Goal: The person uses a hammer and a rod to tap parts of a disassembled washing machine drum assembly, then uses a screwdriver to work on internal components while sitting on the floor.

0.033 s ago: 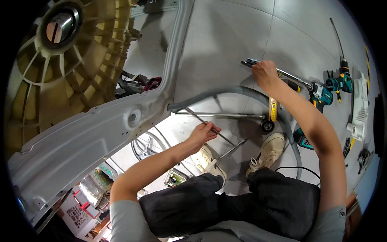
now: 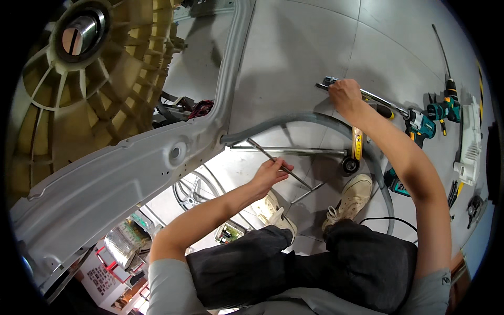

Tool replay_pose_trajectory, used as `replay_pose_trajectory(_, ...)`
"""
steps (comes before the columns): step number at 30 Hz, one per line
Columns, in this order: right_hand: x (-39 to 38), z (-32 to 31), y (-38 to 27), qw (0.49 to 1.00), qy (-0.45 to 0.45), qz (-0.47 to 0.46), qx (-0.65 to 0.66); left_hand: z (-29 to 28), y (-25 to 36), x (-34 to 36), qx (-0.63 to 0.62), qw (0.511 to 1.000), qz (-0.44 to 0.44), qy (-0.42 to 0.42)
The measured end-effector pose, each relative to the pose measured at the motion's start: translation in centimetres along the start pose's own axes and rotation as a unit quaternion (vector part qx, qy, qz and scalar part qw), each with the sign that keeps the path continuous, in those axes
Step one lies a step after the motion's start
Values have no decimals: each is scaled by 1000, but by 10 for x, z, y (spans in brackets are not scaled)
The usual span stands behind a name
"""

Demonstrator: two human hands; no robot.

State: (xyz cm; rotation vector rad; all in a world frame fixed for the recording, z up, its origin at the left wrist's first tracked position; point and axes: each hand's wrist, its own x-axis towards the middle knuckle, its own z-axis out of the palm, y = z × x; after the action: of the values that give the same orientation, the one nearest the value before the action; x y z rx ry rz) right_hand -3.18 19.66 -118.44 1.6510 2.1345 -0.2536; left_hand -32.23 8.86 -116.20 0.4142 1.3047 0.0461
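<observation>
Slightly rightward now: T-handled rod

Grey short sleeves, dark trousers

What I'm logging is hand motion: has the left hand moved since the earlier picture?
Yes, slightly: the left hand has shifted right, away from the grey metal panel.
</observation>
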Motion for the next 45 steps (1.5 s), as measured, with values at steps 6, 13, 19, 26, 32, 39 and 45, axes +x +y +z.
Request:
replay_pose_trajectory(6, 8, 35, 15, 990, 103, -84, 46, 13, -1, 22, 66, 997, -15, 37)
replay_pose_trajectory(13, -20, 12, 35, 971, 154, -12, 184, 3, 21, 23, 339, 939, -15, 52)
replay_pose_trajectory(19, -46, -50, 72, 867, 417, -31, 273, 14, 68, -14, 394, 896, 202, 24)
replay_pose_trajectory(26, -49, -213, -17, 760, 373, -168, 505, 86, 146, -83, 269, 807, 526, -6)
replay_pose_trajectory(32, -32, -256, -34, 577, 370, -221, 694, 52, 200, -95, 282, 808, 515, 56)
replay_pose_trajectory(39, 3, -211, -54, 665, 170, -214, 695, 32, 209, -105, 263, 853, 429, 140)
replay_pose_trajectory(45, 29, -190, -33, 782, -15, -162, 601, 63, 197, -216, 658, 631, 329, 244)
